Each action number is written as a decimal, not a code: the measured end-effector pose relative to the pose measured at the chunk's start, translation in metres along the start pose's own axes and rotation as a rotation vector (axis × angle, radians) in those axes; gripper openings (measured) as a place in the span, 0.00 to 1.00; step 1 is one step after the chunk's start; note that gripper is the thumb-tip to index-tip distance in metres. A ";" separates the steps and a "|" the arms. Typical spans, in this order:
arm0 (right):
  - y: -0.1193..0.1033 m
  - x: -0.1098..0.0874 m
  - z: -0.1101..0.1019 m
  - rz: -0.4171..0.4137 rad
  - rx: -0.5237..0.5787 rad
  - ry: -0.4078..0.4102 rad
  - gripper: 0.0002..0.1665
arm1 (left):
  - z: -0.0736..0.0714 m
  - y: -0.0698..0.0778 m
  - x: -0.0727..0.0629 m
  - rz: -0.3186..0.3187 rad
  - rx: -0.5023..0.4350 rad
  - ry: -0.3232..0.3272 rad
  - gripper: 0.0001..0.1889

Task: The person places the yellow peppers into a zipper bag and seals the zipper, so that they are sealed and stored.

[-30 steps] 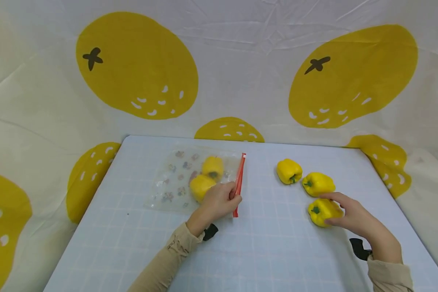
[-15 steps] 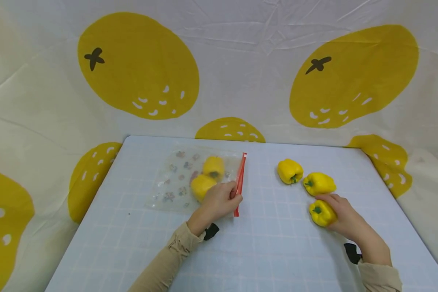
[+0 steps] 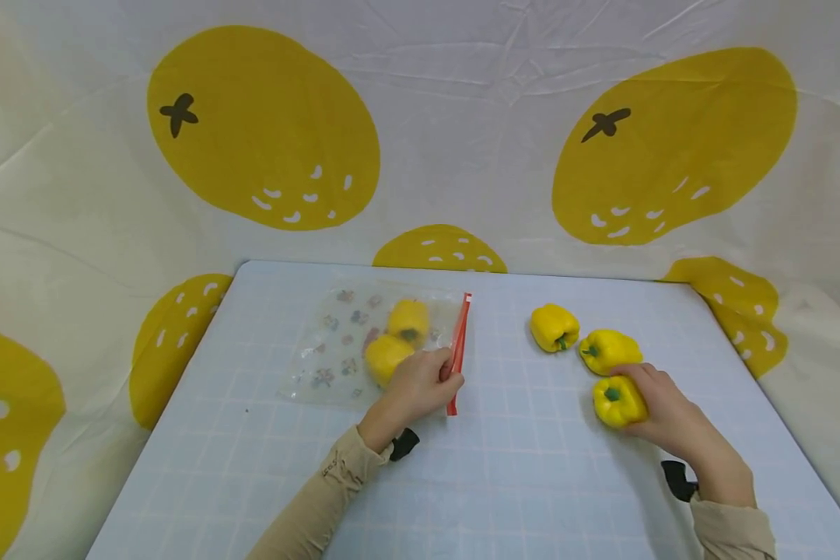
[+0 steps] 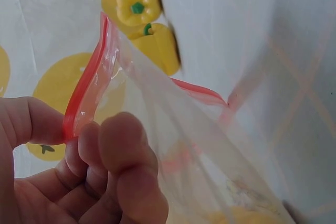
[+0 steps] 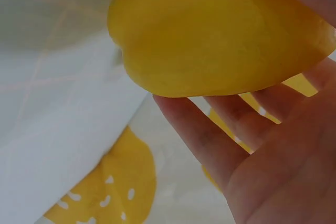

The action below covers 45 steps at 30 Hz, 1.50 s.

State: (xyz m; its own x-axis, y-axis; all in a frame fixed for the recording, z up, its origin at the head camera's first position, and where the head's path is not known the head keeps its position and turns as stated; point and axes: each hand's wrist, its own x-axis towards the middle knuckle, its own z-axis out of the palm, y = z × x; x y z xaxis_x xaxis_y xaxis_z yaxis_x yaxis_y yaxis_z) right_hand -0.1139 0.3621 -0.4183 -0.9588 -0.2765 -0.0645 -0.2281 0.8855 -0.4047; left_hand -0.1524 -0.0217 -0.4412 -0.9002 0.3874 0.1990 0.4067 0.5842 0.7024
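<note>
My left hand point(image 3: 418, 386) pinches the red-edged mouth of a clear zip bag point(image 3: 308, 342) lying on the table. In the left wrist view, thumb and fingers hold one red zip strip point(image 4: 86, 85), and the mouth gapes apart from the other strip point(image 4: 202, 93). Inside the bag sit two yellow bell peppers point(image 3: 409, 320), one partly behind my hand. On the right, my right hand point(image 3: 675, 420) grips another yellow bell pepper point(image 3: 617, 402) between thumb and fingers, its green stem facing left. The right wrist view shows this pepper's smooth side point(image 5: 210, 35) against the fingers.
Two more yellow bell peppers, one farther back point(image 3: 554, 327) and one just beyond the gripped pepper point(image 3: 609, 351), lie on the checked table point(image 3: 504, 467). A white cloth printed with big yellow fruit point(image 3: 462, 140) hangs behind the table's back edge.
My right hand has closed round the nearest bell pepper, which has turned and shifted slightly up in view. My left hand has stayed on the bag's edge.
</note>
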 end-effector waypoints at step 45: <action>-0.120 0.078 -0.018 -0.216 0.781 0.390 0.50 | 0.000 -0.001 0.001 -0.036 0.000 -0.015 0.14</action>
State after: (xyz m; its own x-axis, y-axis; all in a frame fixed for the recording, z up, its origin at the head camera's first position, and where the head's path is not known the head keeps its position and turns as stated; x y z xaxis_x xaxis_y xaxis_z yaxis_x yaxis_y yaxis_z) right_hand -0.1642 0.2406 -0.3580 -0.9301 -0.1353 0.3415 -0.3666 0.2830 -0.8863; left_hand -0.1535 -0.0221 -0.4412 -0.9117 0.3767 0.1638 0.3744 0.5976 0.7090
